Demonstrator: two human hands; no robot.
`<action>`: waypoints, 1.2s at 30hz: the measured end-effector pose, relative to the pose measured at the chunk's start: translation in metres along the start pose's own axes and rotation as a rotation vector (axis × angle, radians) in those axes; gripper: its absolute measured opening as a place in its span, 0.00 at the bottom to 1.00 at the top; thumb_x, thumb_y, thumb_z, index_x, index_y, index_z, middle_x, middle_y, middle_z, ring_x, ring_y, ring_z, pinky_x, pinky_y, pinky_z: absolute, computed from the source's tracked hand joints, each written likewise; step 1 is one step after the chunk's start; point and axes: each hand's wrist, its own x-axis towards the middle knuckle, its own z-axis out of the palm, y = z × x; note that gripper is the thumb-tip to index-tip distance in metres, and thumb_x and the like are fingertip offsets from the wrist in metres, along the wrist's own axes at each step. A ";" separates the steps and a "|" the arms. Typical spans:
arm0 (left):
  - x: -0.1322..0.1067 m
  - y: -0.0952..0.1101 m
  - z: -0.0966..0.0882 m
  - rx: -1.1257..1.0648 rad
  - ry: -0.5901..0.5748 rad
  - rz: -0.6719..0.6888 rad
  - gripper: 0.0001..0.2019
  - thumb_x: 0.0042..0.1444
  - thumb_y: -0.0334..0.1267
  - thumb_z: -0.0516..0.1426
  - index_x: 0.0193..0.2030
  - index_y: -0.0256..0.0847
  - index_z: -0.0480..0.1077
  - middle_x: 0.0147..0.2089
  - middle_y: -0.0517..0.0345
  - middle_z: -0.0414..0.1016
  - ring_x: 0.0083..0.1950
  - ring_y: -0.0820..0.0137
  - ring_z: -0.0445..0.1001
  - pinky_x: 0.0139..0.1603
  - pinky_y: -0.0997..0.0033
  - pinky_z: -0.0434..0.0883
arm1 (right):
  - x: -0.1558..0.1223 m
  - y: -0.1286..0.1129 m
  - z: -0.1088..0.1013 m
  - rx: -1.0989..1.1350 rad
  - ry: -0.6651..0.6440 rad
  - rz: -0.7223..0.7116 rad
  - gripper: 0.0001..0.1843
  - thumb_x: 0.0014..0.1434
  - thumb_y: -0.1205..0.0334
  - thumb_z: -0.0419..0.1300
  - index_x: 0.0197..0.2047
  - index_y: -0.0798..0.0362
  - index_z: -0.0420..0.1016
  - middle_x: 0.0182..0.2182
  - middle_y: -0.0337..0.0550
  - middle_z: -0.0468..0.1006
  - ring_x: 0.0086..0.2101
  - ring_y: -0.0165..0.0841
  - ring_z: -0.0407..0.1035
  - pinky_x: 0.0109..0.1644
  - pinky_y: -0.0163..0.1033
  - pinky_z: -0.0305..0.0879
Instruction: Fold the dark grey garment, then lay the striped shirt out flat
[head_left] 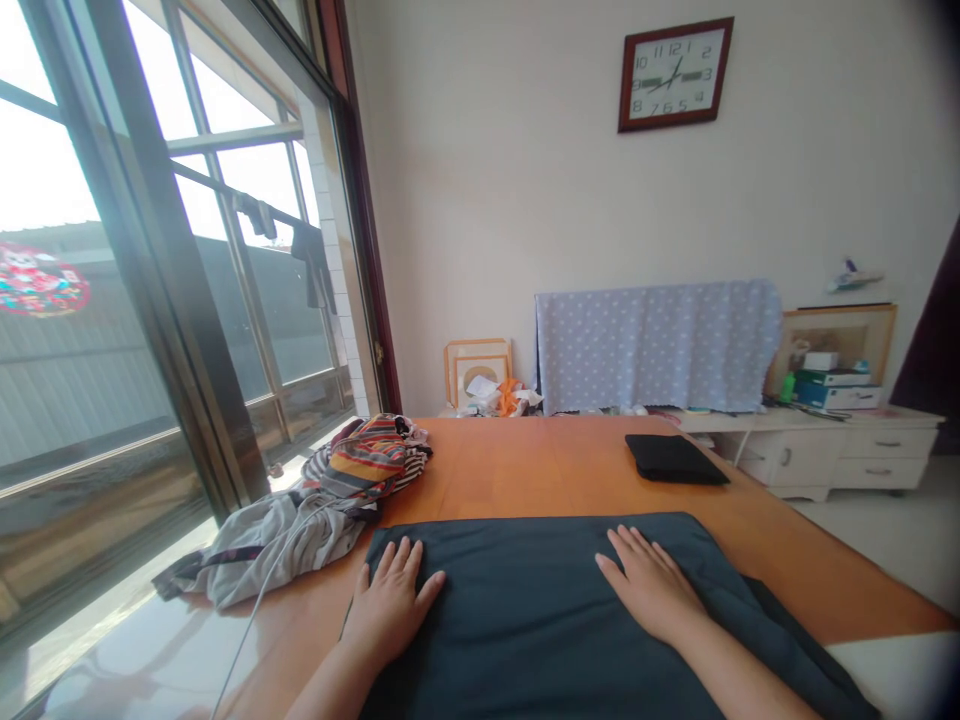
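Note:
My left hand [391, 605] lies flat on a dark teal folded cloth [525, 610], fingers spread and pointing away from me. My right hand [651, 585] rests on the same cloth, palm down, further to the right. The cloth lies on an orange wooden tabletop [525, 470], and its near part runs out of view below. To the left of my left hand, a heap of grey garment [274, 540] and striped clothing [367, 460] lies at the table's edge, apart from my fingers.
A flat black pouch [673, 458] lies on the table's far right. A white cabinet [825, 450] with drawers holds boxes and a picture frame. A polka-dot blue cloth [656, 345] hangs at the far wall beside frames and papers. A tall window [187, 250] fills the left side.

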 end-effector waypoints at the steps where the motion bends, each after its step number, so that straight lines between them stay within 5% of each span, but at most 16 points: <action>1: -0.001 -0.002 0.003 0.019 -0.011 -0.016 0.39 0.61 0.65 0.43 0.74 0.47 0.53 0.77 0.53 0.44 0.77 0.53 0.38 0.72 0.41 0.40 | -0.001 -0.001 -0.002 0.006 -0.005 0.000 0.40 0.66 0.38 0.38 0.71 0.55 0.57 0.71 0.49 0.55 0.70 0.44 0.45 0.72 0.53 0.39; 7: -0.002 0.001 -0.006 0.118 -0.030 -0.020 0.41 0.61 0.65 0.41 0.75 0.42 0.49 0.77 0.51 0.42 0.77 0.54 0.39 0.72 0.38 0.41 | -0.005 -0.011 -0.018 0.047 -0.060 0.037 0.40 0.66 0.40 0.39 0.72 0.57 0.54 0.72 0.51 0.51 0.71 0.43 0.42 0.72 0.52 0.35; 13: -0.014 0.035 -0.012 0.228 0.093 0.037 0.35 0.64 0.58 0.41 0.71 0.40 0.58 0.76 0.44 0.47 0.77 0.49 0.42 0.70 0.33 0.38 | -0.011 -0.022 -0.039 0.077 -0.098 0.063 0.39 0.66 0.41 0.41 0.73 0.56 0.53 0.72 0.50 0.49 0.71 0.42 0.40 0.72 0.51 0.33; 17: -0.033 0.059 -0.008 0.246 0.034 0.191 0.29 0.66 0.51 0.46 0.72 0.50 0.57 0.76 0.48 0.46 0.76 0.48 0.41 0.69 0.33 0.44 | -0.028 -0.019 -0.047 0.067 -0.087 0.083 0.41 0.65 0.39 0.43 0.73 0.55 0.53 0.72 0.50 0.50 0.71 0.44 0.40 0.72 0.55 0.30; 22: -0.045 0.058 0.002 0.353 -0.047 0.283 0.29 0.63 0.33 0.49 0.67 0.69 0.58 0.77 0.58 0.46 0.76 0.46 0.41 0.66 0.28 0.46 | -0.065 0.003 -0.043 0.090 -0.025 0.100 0.41 0.66 0.39 0.42 0.73 0.56 0.52 0.72 0.50 0.49 0.71 0.44 0.38 0.72 0.55 0.27; 27: -0.045 0.057 -0.001 0.360 -0.061 0.273 0.29 0.63 0.33 0.49 0.67 0.70 0.58 0.77 0.57 0.46 0.76 0.46 0.41 0.66 0.29 0.47 | -0.079 0.027 -0.052 0.224 0.042 0.074 0.36 0.64 0.42 0.49 0.68 0.54 0.63 0.69 0.51 0.60 0.68 0.43 0.51 0.70 0.46 0.44; 32: -0.043 0.060 -0.003 0.386 -0.080 0.262 0.28 0.64 0.36 0.49 0.68 0.69 0.57 0.77 0.58 0.45 0.76 0.47 0.41 0.67 0.30 0.48 | -0.081 0.065 -0.083 0.246 0.253 0.368 0.25 0.67 0.49 0.45 0.59 0.49 0.71 0.55 0.49 0.76 0.54 0.39 0.71 0.54 0.40 0.63; 36: -0.044 0.072 -0.001 0.298 -0.025 0.160 0.30 0.66 0.52 0.45 0.73 0.48 0.54 0.76 0.49 0.45 0.76 0.49 0.41 0.70 0.37 0.48 | -0.085 0.097 -0.097 0.205 0.206 0.520 0.23 0.63 0.45 0.50 0.46 0.53 0.75 0.45 0.56 0.79 0.47 0.46 0.74 0.47 0.45 0.65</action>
